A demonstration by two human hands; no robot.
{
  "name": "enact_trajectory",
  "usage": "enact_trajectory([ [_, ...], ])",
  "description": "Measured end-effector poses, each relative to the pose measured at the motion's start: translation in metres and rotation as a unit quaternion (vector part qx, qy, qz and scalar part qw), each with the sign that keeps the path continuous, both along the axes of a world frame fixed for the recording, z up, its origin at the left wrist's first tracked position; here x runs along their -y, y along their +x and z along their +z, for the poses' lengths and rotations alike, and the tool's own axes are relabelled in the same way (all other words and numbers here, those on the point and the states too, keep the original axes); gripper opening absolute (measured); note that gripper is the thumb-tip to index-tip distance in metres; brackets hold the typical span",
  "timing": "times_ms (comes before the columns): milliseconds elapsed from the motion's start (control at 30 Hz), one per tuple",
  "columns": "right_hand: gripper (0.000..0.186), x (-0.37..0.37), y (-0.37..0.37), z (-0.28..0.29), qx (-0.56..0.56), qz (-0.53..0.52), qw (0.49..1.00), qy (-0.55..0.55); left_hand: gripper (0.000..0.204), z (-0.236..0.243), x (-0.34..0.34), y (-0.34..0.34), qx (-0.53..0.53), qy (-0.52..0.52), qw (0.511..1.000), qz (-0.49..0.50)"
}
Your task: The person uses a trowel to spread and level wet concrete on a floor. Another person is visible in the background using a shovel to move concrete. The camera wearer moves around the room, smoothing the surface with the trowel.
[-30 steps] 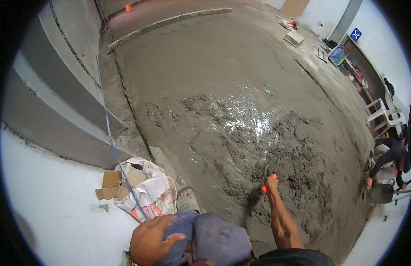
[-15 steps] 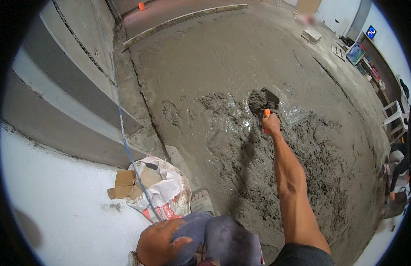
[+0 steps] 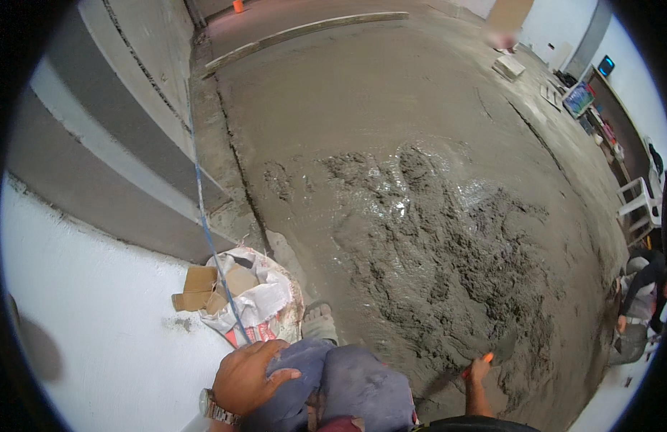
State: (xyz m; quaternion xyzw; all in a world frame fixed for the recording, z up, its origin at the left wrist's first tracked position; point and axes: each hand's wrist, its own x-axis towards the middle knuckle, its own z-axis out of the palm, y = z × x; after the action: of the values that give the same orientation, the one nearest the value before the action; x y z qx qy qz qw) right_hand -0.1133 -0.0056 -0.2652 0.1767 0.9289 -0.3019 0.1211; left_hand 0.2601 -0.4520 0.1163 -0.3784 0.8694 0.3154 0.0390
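Observation:
My right hand [image 3: 479,369] is closed around the orange handle of a trowel [image 3: 502,350], low in the picture. The trowel's grey blade lies against the wet, lumpy concrete [image 3: 448,248], and its edges are hard to make out from the mix. My left hand [image 3: 250,378] rests on my knee [image 3: 294,363] with its thumb apart from the fingers, holding nothing. Rough heaps and glossy wet patches cover the middle of the concrete, while its far part is smoother.
Beside my foot [image 3: 320,322] stands a white sack [image 3: 265,306] with torn cardboard [image 3: 196,288]. A blue cord [image 3: 207,230] runs along the left. A long board [image 3: 304,34] borders the far side. At right are a white plastic chair [image 3: 639,201] and another person [image 3: 639,288] crouching.
My right hand has drawn the trowel back toward me and slightly right, from the far side of the lumpy concrete. My left hand stays on my knee.

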Motion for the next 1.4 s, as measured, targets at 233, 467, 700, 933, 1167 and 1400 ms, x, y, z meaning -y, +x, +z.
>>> enact_trajectory([
  [233,0.011,0.135,0.074,-0.016,0.120,-0.188,0.937,-0.267,0.052,-0.001,0.001,0.010,0.005,0.006,1.000,0.014],
  [467,0.006,0.331,0.053,0.046,0.196,-0.028,0.911,-0.361,0.051,0.001,-0.007,0.009,0.015,0.016,0.999,0.029],
  [700,0.012,0.515,-0.073,0.092,0.132,0.195,0.871,-0.432,0.050,-0.001,-0.006,-0.003,0.003,0.013,1.000,-0.015],
  [933,0.016,0.490,-0.089,0.150,-0.085,0.287,0.912,-0.281,0.050,0.004,-0.002,0.004,0.052,0.021,0.998,0.009],
  [1167,0.022,0.180,-0.027,0.060,0.000,0.215,0.928,-0.304,0.052,0.005,-0.005,0.010,0.065,0.037,0.997,0.026],
  [1400,0.011,0.007,0.120,0.000,0.162,-0.180,0.952,-0.188,0.051,-0.002,0.000,0.008,0.019,0.017,1.000,0.013],
])
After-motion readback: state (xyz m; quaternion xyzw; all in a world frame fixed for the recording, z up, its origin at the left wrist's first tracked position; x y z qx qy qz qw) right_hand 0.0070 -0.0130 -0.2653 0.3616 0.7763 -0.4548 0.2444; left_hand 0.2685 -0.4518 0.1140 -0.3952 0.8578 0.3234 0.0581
